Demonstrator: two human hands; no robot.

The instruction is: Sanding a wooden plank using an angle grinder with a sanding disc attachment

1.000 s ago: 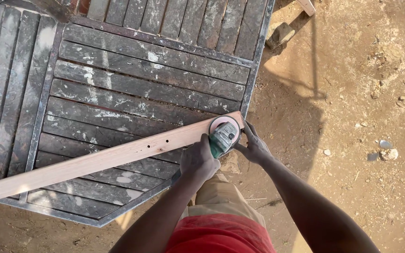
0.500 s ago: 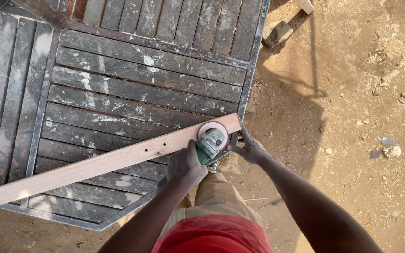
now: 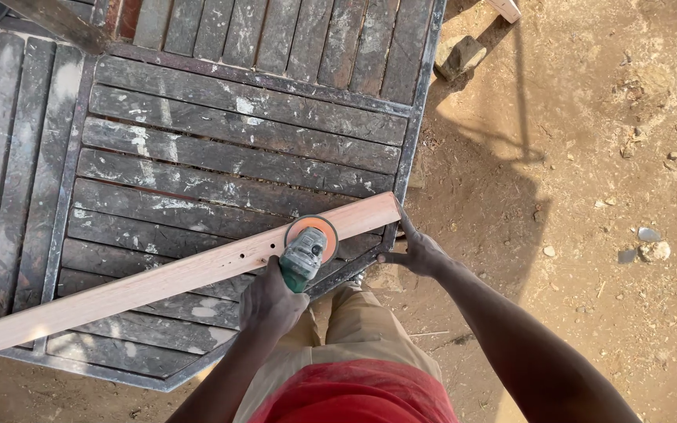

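Slid leftward along the plank (image 3: 158, 286) since half a second ago: grinder (image 3: 305, 252), its orange disc (image 3: 313, 233) now flat on the top face, further from the right end. Gripped by the left hand (image 3: 272, 301), fingers wrapped fully round the green-grey body. Right hand (image 3: 418, 252) shifted too, now open against the plank's right end, fingers spread narrow along the edge, bracing rather than clutching.

Plank: long, pale reddish wood, smooth and clean, with a few small dark holes (image 3: 238, 257) just left of the disc. Lying slantwise across the desk (image 3: 221, 149), low at the left, higher at the right, right end just reaching the metal rim near the corner. Left end running out of view.

Desk: dark weathered slats, streaked with white and grey, set in a metal frame. Beside it, bare sandy ground (image 3: 589, 157) with scattered pebbles, a stone (image 3: 461, 55) near the upper corner. Below, khaki trousers and a red shirt.
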